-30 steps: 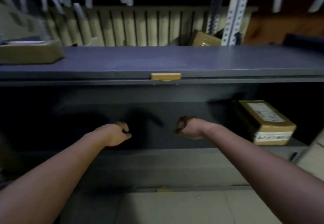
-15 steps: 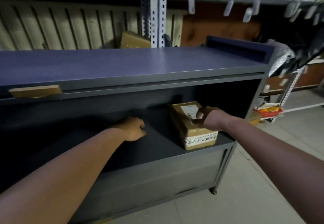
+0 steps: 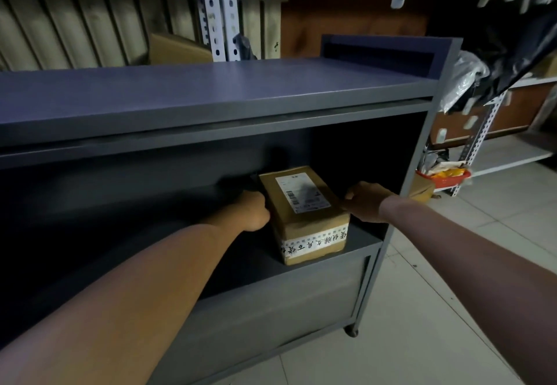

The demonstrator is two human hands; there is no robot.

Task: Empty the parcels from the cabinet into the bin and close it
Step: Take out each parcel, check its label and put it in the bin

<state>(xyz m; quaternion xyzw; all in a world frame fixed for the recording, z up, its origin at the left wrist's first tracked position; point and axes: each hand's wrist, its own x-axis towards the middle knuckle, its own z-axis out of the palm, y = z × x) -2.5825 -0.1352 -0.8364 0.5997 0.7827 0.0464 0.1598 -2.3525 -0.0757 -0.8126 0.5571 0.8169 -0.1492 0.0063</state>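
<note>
**Parcel on the cabinet shelf, a hand on each side**

Head view, dim light. Grey cabinet point(image 3: 211, 95), front open, its flat top bare in the part that shows. One shelf point(image 3: 358, 241) inside.

Parcel point(image 3: 304, 212) – a brown cardboard box – stands flat on that shelf, at the right end, close to the front edge. White label on its top face, a band of printed white tape round the near end. From the middle of the view it lies at about 5 o'clock.

Left hand point(image 3: 253, 209): at the parcel's 9 o'clock, fingers curled in, knuckles pressed against the left face. Whether the fingertips reach round behind, I cannot tell.

Right hand point(image 3: 366, 202): at the parcel's 3 o'clock, fingers curled, tips on the upper right edge of the box. The parcel is held between the two hands, its base on the shelf.

Both forearms run in from the bottom corners, bare.

Around it:
- Small wheel point(image 3: 351, 331) under the cabinet's right front corner, at 5 o'clock from the parcel, on a pale tiled floor point(image 3: 422, 309).
- Perforated metal rack post point(image 3: 220, 13) behind the cabinet, at 11 o'clock; a cardboard box point(image 3: 177, 49) leans just left of it.
- Red basket point(image 3: 443, 176) with bright contents at 3 o'clock, beyond the cabinet's right side, low on another rack.
- Crumpled plastic bag point(image 3: 464, 80) at 2 o'clock, above the basket.
</note>
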